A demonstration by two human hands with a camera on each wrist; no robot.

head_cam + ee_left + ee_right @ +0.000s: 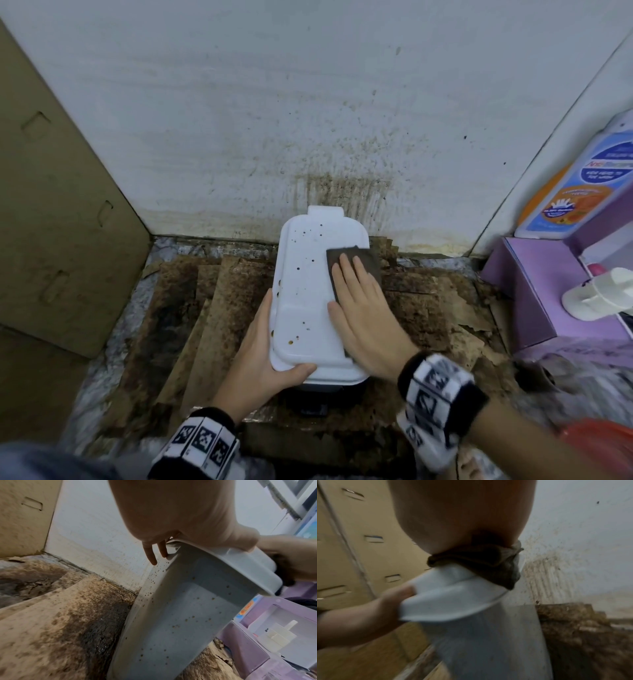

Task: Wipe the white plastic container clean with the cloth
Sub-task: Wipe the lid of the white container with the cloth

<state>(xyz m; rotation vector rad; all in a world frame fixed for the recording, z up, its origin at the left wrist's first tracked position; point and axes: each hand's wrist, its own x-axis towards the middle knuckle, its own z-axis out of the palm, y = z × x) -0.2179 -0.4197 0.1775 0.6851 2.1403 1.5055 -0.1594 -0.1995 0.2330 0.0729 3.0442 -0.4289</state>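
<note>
White plastic, speckled with brown spots, makes up the container (308,291), which is standing in the corner against a stained white wall (239,120), with soiled, oil-darkened cardboard sheets (205,308) lying around its base. Its flat top face is showing toward the head camera, and the far end with a small tab is nearly touching the wall.

A person's left hand (263,356) is bracing the container at its near left corner: the grip is holding the rim, with the thumb hooked over the near edge and the fingers lying along the left side. In the left wrist view the fingers (150,553) are reaching down beside the spotted side wall.

A dark grey-brown cloth (356,263) is lying on the right part of the top face, spilling slightly over the right edge. The right hand (363,308) is pressing flat on it, fingers straight and together, pointing toward the wall; this grip is wide, not curling around anything. The right wrist view is showing the cloth (488,563) bunched between the palm and the container's rim, though that picture is blurred.

To the right, a purple box (520,284) is standing close by, with a white and blue bottle (582,181) above it. A tall brown cardboard panel (51,205) is leaning at the left.
</note>
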